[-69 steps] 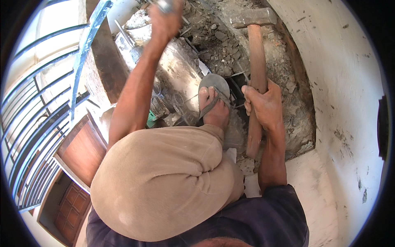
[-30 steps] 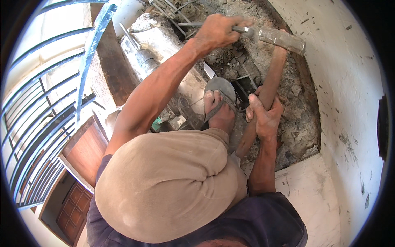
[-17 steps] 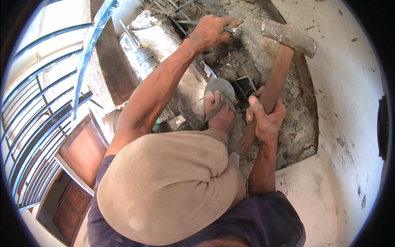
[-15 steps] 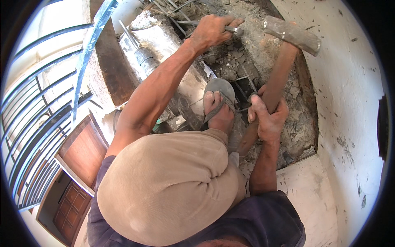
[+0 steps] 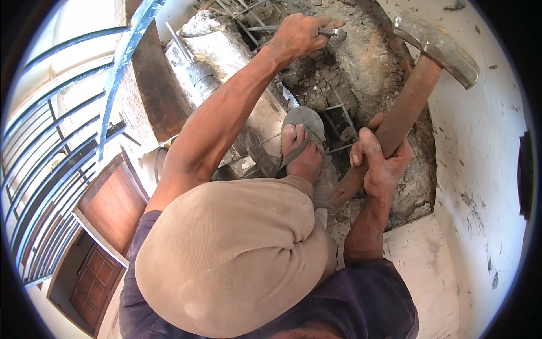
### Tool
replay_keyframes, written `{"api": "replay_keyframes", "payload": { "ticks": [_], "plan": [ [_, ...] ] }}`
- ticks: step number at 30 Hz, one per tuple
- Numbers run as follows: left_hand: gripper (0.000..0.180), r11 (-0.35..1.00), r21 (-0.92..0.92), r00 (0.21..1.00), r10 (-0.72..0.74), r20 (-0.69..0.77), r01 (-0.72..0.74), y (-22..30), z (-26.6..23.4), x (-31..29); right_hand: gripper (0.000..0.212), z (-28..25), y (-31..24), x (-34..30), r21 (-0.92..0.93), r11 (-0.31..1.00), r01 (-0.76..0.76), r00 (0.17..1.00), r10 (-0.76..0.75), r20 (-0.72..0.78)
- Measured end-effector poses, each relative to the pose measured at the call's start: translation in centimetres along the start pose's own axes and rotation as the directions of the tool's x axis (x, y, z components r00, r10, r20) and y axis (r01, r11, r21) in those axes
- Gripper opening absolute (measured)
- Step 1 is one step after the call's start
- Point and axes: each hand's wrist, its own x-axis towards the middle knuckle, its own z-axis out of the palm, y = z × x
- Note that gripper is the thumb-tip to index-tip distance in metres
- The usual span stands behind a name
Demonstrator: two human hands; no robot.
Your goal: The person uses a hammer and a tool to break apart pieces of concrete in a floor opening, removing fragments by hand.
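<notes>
My left hand point(image 5: 302, 37) is closed round a metal chisel point(image 5: 334, 33), held low over broken concrete at the far middle. The chisel's blunt end sticks out past my fingers, and its shaft runs leftward among bent steel bars. At the right, my right hand point(image 5: 388, 166) grips the wooden handle point(image 5: 409, 107) of a sledgehammer. The heavy steel hammer head point(image 5: 437, 48) is raised near the white wall, apart from the chisel. Between my arms, my foot in a grey flip-flop point(image 5: 304, 121) stands beside the broken-out trench.
Reinforcing bars point(image 5: 343, 116) cross the rubble-filled trench point(image 5: 322, 79). A power tool with a long bit point(image 5: 199, 72) lies left of my left forearm. A wooden post point(image 5: 158, 85) and blue-black metal railing point(image 5: 53, 141) stand at the left. A white wall point(image 5: 480, 169) bounds the right side.
The sledgehammer has swung up and to the right with my right hand, away from the chisel. My left hand has shifted slightly right, still holding the chisel.
</notes>
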Motion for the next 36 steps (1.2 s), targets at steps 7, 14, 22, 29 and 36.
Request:
{"api": "replay_keyframes", "payload": {
  "ticks": [7,14,22,29,36],
  "plan": [
    [0.016,0.999,0.052,1.000,-0.010,0.012,0.010,-1.9,0.9,1.4,0.020,0.6,-2.4,-0.7,0.001,0.997,0.071,0.990,-0.070,-0.123],
    [0.020,0.986,0.157,0.994,-0.063,0.089,0.048,-0.1,0.4,1.1,0.015,1.5,4.1,0.2,-0.099,0.995,0.032,0.977,-0.052,-0.207],
    [0.022,0.993,0.112,0.993,-0.043,0.111,0.030,-0.6,0.3,0.0,0.011,0.5,1.4,-1.4,-0.219,0.976,0.014,0.997,-0.030,-0.073],
    [0.021,0.991,0.111,0.991,-0.087,0.098,0.076,-0.2,-0.6,0.4,0.011,0.2,3.1,0.6,-0.034,0.996,0.080,0.995,-0.081,-0.053],
    [0.027,0.987,0.137,0.989,-0.104,0.103,0.090,-1.2,-0.6,0.4,0.012,0.2,0.6,0.1,-0.248,0.963,-0.108,0.991,0.084,-0.107]
  ]
}}
